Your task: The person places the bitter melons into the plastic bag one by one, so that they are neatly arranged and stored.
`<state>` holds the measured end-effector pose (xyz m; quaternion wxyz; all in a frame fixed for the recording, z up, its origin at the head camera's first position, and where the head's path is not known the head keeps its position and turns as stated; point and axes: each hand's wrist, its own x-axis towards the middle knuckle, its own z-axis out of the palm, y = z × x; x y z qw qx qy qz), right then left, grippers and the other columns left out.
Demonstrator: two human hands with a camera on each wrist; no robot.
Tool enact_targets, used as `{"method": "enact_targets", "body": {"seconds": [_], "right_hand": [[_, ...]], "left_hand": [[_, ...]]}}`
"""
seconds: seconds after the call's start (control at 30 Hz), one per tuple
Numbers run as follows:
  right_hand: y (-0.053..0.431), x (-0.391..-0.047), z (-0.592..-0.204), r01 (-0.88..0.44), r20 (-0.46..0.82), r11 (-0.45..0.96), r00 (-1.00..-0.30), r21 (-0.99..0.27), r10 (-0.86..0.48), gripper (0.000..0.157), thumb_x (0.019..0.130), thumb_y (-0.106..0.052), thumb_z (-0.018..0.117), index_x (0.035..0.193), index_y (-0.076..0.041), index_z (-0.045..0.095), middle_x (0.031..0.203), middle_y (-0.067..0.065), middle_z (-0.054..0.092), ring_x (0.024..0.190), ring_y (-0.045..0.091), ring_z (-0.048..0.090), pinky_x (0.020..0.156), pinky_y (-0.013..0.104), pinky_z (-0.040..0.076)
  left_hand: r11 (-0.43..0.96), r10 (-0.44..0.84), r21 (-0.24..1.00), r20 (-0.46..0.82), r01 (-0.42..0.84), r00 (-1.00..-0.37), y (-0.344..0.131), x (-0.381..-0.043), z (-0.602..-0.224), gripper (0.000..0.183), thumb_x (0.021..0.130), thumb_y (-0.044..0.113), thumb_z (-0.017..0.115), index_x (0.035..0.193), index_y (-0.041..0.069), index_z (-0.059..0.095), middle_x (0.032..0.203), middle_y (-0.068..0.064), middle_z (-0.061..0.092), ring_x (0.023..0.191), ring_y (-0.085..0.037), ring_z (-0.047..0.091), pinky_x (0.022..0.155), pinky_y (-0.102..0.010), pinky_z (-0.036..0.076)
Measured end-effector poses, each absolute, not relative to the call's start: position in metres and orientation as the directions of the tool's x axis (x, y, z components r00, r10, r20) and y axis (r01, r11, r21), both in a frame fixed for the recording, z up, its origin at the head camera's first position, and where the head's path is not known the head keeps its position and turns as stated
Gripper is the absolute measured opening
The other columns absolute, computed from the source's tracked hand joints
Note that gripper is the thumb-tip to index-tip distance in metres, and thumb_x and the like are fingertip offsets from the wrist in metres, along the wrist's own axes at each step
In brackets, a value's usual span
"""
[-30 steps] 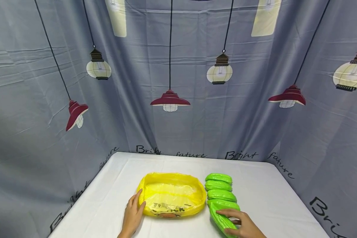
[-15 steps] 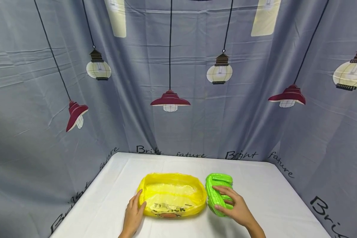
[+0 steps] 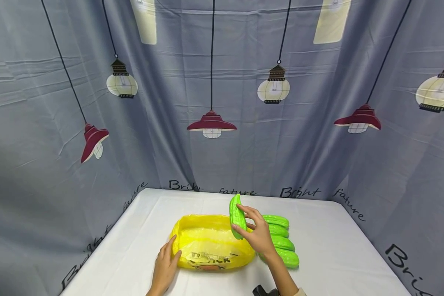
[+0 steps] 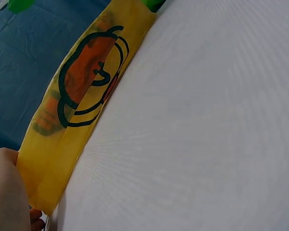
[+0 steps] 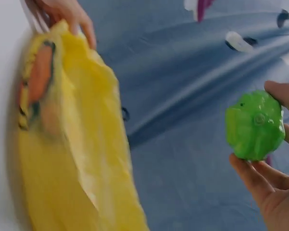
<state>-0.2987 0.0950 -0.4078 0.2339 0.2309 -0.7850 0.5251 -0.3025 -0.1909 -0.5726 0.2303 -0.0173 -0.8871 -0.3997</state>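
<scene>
My right hand (image 3: 260,238) holds a glossy, ridged green bitter melon (image 3: 237,218) upright above the right end of a yellow plastic bag (image 3: 207,265). In the right wrist view, the thumb and fingertips grip the melon (image 5: 255,125) with its round end facing the camera. The bag lies with its mouth wide and its rim standing up; dark print and an orange cartoon mark its front side. My left hand (image 3: 164,267) grips the bag's left end. In the left wrist view, curled fingertips show below the bag (image 4: 48,163), and the rest of the fingers are hidden.
A row of several more green bitter melons (image 3: 286,258) lies right of the bag, partly behind my right forearm. All this rests on a white-covered table (image 3: 336,246). A grey curtain (image 3: 225,164) printed with lamps surrounds the table. A black device (image 3: 264,291) sits by my right wrist.
My right hand has lifted the bitter melon off the front of the row and carried it left and up, over the bag. My left hand has stayed at the bag.
</scene>
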Motion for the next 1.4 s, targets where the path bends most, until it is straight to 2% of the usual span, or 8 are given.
{"method": "enact_targets", "body": {"seconds": [0.1, 0.33, 0.43, 0.63, 0.83, 0.97, 1.17, 1.4], "right_hand": [[0.077, -0.306, -0.416, -0.605, 0.600, 0.304, -0.791, -0.736, -0.121, 0.056, 0.076, -0.006, 0.075, 0.127, -0.004, 0.055, 0.123, 0.020, 0.050, 0.102, 0.036, 0.053, 0.077, 0.042, 0.053], [0.045, -0.340, -0.457, -0.582, 0.566, 0.259, -0.812, -0.771, -0.139, 0.057, 0.078, -0.025, 0.075, 0.130, -0.014, 0.054, 0.123, 0.013, 0.050, 0.102, 0.031, 0.053, 0.076, 0.031, 0.054], [0.033, -0.347, -0.468, -0.574, 0.556, 0.234, -0.819, -0.785, -0.145, 0.057, 0.078, -0.023, 0.075, 0.129, -0.011, 0.054, 0.122, 0.016, 0.050, 0.101, 0.034, 0.053, 0.075, 0.034, 0.054], [0.011, -0.353, -0.489, -0.536, 0.507, 0.258, -0.844, -0.804, -0.175, 0.056, 0.079, -0.025, 0.074, 0.129, -0.010, 0.054, 0.120, 0.017, 0.051, 0.099, 0.033, 0.053, 0.072, 0.031, 0.055], [-0.006, -0.358, -0.510, -0.488, 0.449, 0.332, -0.873, -0.807, -0.190, 0.056, 0.078, -0.031, 0.074, 0.128, -0.012, 0.056, 0.116, 0.014, 0.054, 0.093, 0.027, 0.055, 0.060, 0.021, 0.053], [-0.016, -0.361, -0.520, -0.469, 0.422, 0.342, -0.883, -0.814, -0.206, 0.056, 0.077, -0.032, 0.074, 0.126, -0.010, 0.058, 0.112, 0.015, 0.054, 0.089, 0.025, 0.056, 0.056, 0.019, 0.051], [-0.029, -0.363, -0.527, -0.459, 0.403, 0.338, -0.887, -0.822, -0.226, 0.054, 0.076, -0.028, 0.076, 0.123, -0.006, 0.059, 0.108, 0.016, 0.056, 0.085, 0.026, 0.058, 0.058, 0.021, 0.051], [-0.040, -0.364, -0.530, -0.442, 0.376, 0.339, -0.894, -0.830, -0.243, 0.053, 0.078, -0.024, 0.075, 0.123, -0.003, 0.058, 0.112, 0.019, 0.056, 0.086, 0.026, 0.059, 0.062, 0.024, 0.052]], "left_hand": [[0.676, -0.155, 0.702, 0.431, 0.223, -0.889, -0.190, -0.303, -0.572, 0.050, 0.096, 0.026, 0.051, 0.142, 0.015, 0.034, 0.127, -0.026, 0.043, 0.110, -0.048, 0.045, 0.084, -0.068, 0.035], [0.679, -0.159, 0.701, 0.432, 0.220, -0.888, -0.189, -0.304, -0.570, 0.050, 0.095, 0.025, 0.051, 0.141, 0.015, 0.036, 0.126, -0.026, 0.044, 0.109, -0.048, 0.046, 0.084, -0.067, 0.036], [0.678, -0.147, 0.702, 0.419, 0.217, -0.896, -0.189, -0.304, -0.569, 0.050, 0.096, 0.026, 0.050, 0.142, 0.015, 0.034, 0.128, -0.027, 0.043, 0.111, -0.048, 0.045, 0.085, -0.068, 0.035], [0.687, -0.152, 0.700, 0.402, 0.196, -0.903, -0.190, -0.302, -0.570, 0.050, 0.096, 0.025, 0.049, 0.142, 0.015, 0.034, 0.127, -0.026, 0.043, 0.112, -0.047, 0.044, 0.087, -0.066, 0.034], [0.678, -0.160, 0.711, 0.393, 0.189, -0.906, -0.191, -0.300, -0.570, 0.048, 0.097, 0.017, 0.045, 0.143, 0.013, 0.032, 0.130, -0.025, 0.042, 0.116, -0.045, 0.042, 0.092, -0.064, 0.031], [0.674, -0.154, 0.710, 0.404, 0.202, -0.902, -0.192, -0.300, -0.570, 0.048, 0.097, 0.016, 0.043, 0.143, 0.011, 0.030, 0.131, -0.025, 0.041, 0.116, -0.045, 0.041, 0.093, -0.063, 0.030], [0.707, -0.116, 0.670, 0.427, 0.227, -0.897, -0.192, -0.298, -0.570, 0.056, 0.089, 0.007, 0.041, 0.144, 0.009, 0.031, 0.130, -0.023, 0.043, 0.115, -0.043, 0.044, 0.093, -0.063, 0.031], [0.699, -0.104, 0.671, 0.438, 0.247, -0.893, -0.191, -0.298, -0.570, 0.065, 0.081, 0.009, 0.045, 0.144, 0.011, 0.031, 0.130, -0.019, 0.044, 0.116, -0.040, 0.044, 0.093, -0.062, 0.028]]}}
